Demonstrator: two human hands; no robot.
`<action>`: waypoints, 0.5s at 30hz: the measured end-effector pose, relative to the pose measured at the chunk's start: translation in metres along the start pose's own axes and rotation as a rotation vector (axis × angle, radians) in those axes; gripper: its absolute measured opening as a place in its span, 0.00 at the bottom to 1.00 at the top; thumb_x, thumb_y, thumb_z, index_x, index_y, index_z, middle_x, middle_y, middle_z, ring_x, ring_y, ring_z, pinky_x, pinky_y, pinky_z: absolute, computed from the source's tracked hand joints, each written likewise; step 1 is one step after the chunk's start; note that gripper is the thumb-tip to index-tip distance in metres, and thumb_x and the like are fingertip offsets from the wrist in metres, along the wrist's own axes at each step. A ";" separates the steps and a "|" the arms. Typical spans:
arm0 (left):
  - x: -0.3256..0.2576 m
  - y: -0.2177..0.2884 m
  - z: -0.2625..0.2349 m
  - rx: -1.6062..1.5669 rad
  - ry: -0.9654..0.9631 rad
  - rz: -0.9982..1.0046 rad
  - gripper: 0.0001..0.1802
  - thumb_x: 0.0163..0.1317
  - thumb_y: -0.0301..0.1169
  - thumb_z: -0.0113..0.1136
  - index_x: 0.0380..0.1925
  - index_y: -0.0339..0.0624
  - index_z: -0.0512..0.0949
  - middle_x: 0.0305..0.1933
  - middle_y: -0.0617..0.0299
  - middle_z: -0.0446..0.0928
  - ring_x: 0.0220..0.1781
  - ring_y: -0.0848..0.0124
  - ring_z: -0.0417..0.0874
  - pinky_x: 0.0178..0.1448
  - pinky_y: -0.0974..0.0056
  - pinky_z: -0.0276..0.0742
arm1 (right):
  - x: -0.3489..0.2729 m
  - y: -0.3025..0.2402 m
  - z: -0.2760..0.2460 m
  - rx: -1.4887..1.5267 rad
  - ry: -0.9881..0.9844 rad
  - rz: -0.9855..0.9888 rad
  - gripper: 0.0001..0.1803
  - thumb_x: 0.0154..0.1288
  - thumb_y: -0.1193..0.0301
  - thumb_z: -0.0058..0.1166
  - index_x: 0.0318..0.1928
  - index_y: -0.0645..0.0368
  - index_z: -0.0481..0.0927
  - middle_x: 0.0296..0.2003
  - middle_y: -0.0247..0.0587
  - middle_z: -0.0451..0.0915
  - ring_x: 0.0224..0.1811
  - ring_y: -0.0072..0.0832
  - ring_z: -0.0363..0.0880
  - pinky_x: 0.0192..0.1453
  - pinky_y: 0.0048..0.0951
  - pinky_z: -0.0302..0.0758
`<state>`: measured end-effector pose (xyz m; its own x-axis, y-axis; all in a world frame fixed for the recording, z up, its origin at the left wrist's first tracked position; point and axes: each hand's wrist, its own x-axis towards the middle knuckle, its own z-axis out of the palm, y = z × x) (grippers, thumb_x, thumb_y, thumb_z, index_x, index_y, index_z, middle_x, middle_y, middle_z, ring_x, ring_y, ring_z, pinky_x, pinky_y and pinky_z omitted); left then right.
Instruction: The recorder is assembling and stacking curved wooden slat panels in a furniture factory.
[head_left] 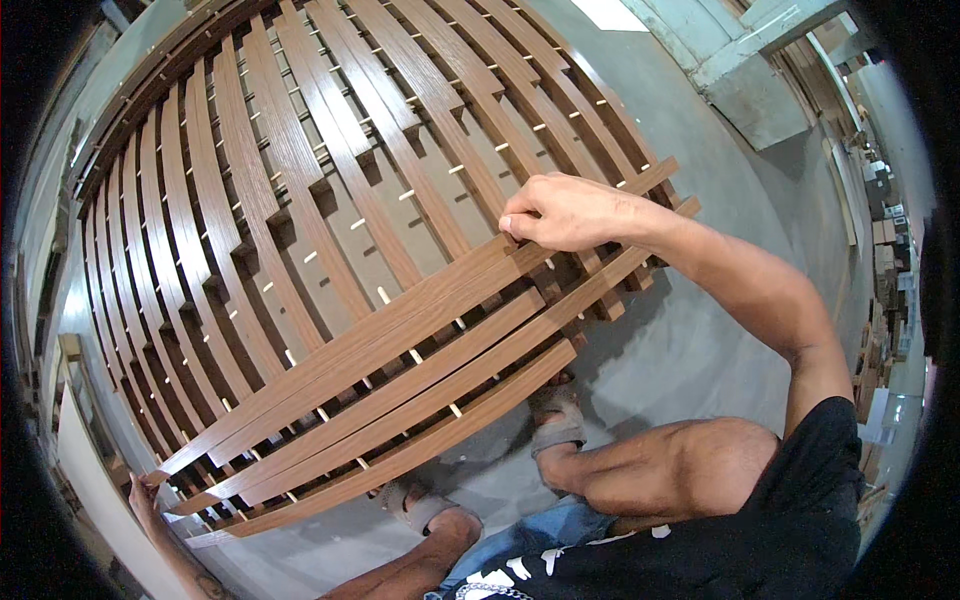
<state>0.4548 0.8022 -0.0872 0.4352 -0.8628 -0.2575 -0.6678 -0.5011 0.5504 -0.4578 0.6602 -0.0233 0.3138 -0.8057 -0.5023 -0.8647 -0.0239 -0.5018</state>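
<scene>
A long brown wood-grained slat (335,360) lies slantwise across the near side of a layered stack of similar slats (290,170). My right hand (562,212) is closed round its right end, thumb and fingers pinching the edge. At the far lower left, my left hand (146,496) grips the slat's other end; only part of its fingers shows. Just nearer to me, several more slats (400,440) lie side by side, with gaps between some of them. Short pale sticks (384,295) lie between the layers as spacers.
My sandalled feet (556,425) stand on the grey floor (690,350) close to the stack's near edge. A pale green metal frame (750,80) stands at the upper right. Boxes and boards (885,230) line the right side. A pale board (90,480) leans at the left.
</scene>
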 end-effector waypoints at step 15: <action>-0.073 -0.064 0.031 0.100 0.077 0.000 0.20 0.71 0.48 0.45 0.44 0.44 0.77 0.34 0.61 0.72 0.39 0.74 0.74 0.43 0.67 0.69 | 0.001 -0.006 -0.004 -0.014 -0.025 0.016 0.19 0.66 0.66 0.42 0.27 0.71 0.75 0.23 0.60 0.75 0.30 0.49 0.76 0.42 0.47 0.71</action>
<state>0.4471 0.8956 -0.1281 0.4777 -0.8570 -0.1934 -0.7232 -0.5086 0.4672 -0.4541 0.6576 -0.0184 0.3095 -0.7909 -0.5280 -0.8749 -0.0193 -0.4839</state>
